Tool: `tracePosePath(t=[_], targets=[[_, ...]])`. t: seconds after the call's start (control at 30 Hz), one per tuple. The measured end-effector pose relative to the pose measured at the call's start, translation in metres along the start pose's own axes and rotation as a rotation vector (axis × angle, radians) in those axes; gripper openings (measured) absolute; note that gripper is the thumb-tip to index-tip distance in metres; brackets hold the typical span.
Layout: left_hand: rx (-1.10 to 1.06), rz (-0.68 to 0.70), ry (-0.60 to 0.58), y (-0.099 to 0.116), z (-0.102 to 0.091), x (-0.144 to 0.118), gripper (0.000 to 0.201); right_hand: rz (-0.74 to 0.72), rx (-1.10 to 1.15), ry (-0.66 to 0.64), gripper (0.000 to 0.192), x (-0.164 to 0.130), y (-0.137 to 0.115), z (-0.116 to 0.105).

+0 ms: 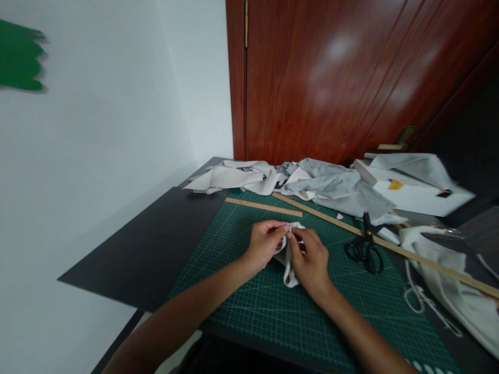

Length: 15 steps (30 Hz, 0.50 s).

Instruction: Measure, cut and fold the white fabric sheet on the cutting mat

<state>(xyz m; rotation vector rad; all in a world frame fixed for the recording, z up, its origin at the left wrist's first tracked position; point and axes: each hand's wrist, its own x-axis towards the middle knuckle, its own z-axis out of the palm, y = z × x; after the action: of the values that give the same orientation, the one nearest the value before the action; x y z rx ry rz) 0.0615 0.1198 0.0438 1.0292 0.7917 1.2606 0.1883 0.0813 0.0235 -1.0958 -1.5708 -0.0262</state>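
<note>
Black table [148, 249] under green cutting mat [273, 306], fabric heap [331, 187].

1. Both bare forearms are reaching forward from the bottom of the view, angling inward so that the wrists are converging toward each other.
2. The left hand [264, 242] is sitting palm-inward, its fingers curling to the right, with thumb and fingertips pinching together at the top.
3. The right hand [311, 262] is lying with its back turned up toward the onlooker, knuckles raised, its fingers bending leftward and closing in a pinch.
4. The fingertips of the two hands are meeting almost tip to tip, just beside one another.
5. The right wrist is bending slightly, while the left wrist is running nearly straight with its forearm.
</note>
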Motion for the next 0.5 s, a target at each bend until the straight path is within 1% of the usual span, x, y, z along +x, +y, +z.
tracePosePath(t=[0.17, 0.3, 0.5], targets=[[0.026, 0.023, -0.012, 0.0005, 0.0005, -0.0015, 0.030, 0.004, 0.005, -0.016, 0.014, -0.0009, -0.0004, -0.0001], [0.059, 0.069, -0.020, 0.0002, -0.0003, -0.0014, 0.026, -0.008, -0.008, -0.025, 0.014, -0.0007, -0.0005, -0.0001], [0.082, 0.113, -0.035, 0.0004, -0.0006, -0.0015, 0.025, -0.020, -0.048, -0.041, 0.014, 0.0000, -0.0019, -0.0008]])
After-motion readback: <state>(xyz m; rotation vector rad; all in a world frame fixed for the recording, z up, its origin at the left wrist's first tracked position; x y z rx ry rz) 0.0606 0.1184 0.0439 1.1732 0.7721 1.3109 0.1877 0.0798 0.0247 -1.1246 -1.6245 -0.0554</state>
